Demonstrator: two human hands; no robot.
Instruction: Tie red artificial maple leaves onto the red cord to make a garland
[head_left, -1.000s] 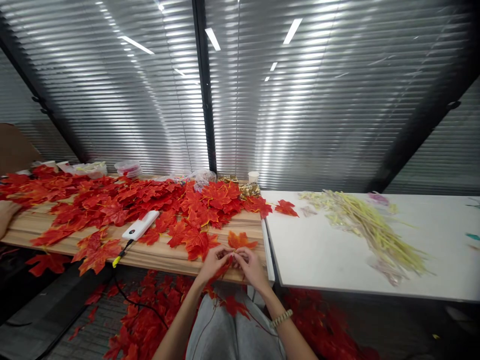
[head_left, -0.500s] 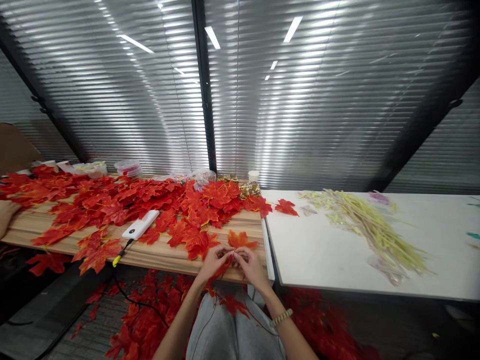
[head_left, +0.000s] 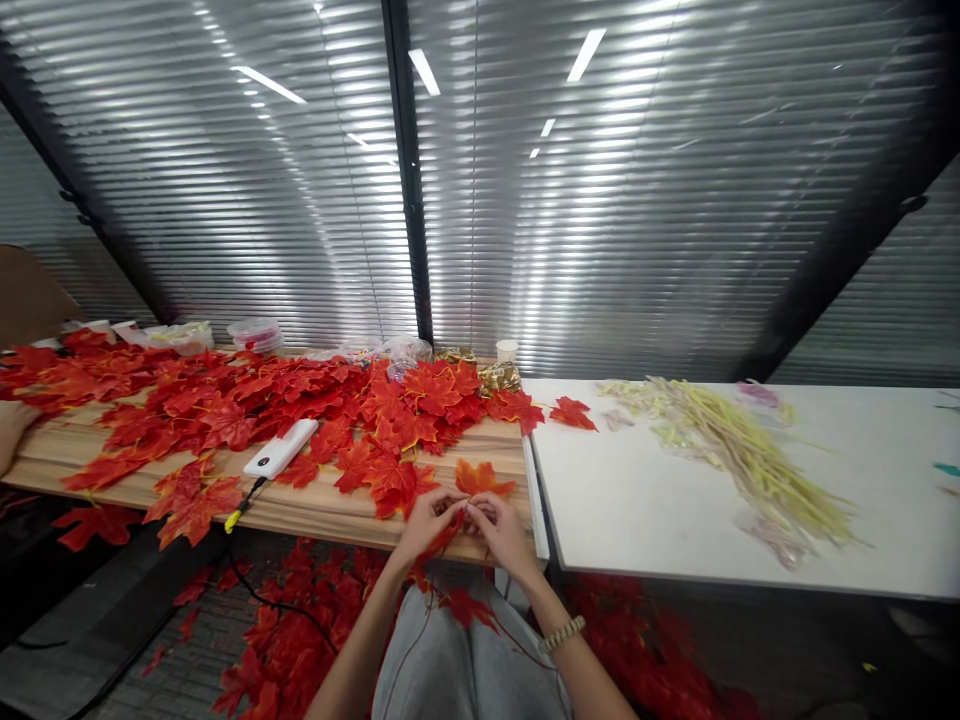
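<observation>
At the near edge of the wooden table, my left hand (head_left: 432, 524) and my right hand (head_left: 501, 532) meet with fingertips pinched together. Between them is a red artificial maple leaf (head_left: 444, 540), hanging under my left fingers. The exact point they pinch is too small to make out. A thin dark-red string (head_left: 517, 640) runs down from the hands across my lap, with another red leaf (head_left: 466, 606) hanging over my knees. Just beyond the fingertips, an orange-red leaf (head_left: 484, 480) lies on the table.
Red leaves (head_left: 300, 390) cover much of the wooden table (head_left: 315, 508), around a white power bank (head_left: 281, 450) with a cable. Yellow-green stems (head_left: 750, 460) lie on the white table (head_left: 622, 510) at right. More leaves (head_left: 300, 620) fill the floor. Another person's hand (head_left: 11, 430) is far left.
</observation>
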